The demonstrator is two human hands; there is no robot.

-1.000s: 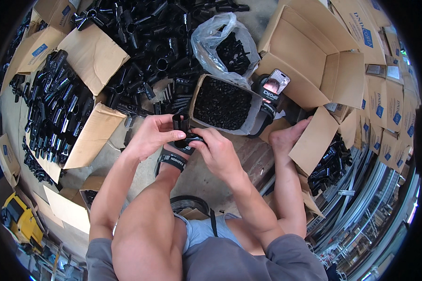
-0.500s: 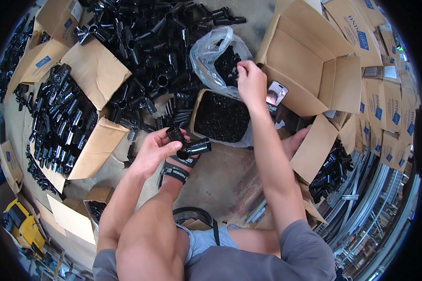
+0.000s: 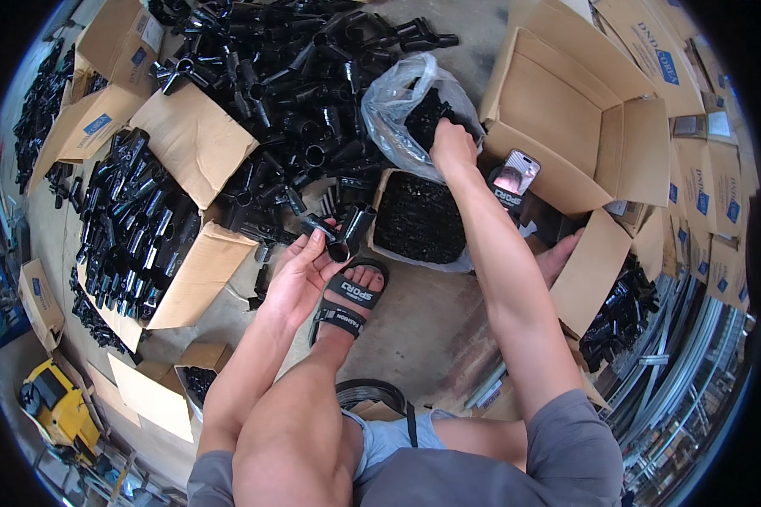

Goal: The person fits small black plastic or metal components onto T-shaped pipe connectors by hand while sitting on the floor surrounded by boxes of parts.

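Observation:
My left hand (image 3: 294, 280) is closed around a glossy black branched pipe fitting (image 3: 359, 230), holding it above my sandalled foot with one round open end tilted up. My right hand (image 3: 454, 149) reaches into a clear plastic bag (image 3: 382, 127) that holds small black parts (image 3: 425, 108). Its fingers are curled down among those parts, their tips hidden, so what they grip cannot be made out. Just below the bag stands a lined carton (image 3: 381, 188) full of small black pieces (image 3: 418, 221).
A large heap of black fittings (image 3: 304, 93) lies beyond my hands. At left, an open carton (image 3: 199, 275) is packed with black tubes. An open cardboard box (image 3: 558, 93) stands at right, a phone (image 3: 520, 171) beside it. Metal pipes (image 3: 651, 380) lie at lower right.
My right hand has gone from above the bag's edge down among the small parts. The fitting in my left hand has turned, its wide end now pointing up. The whole view has shifted slightly.

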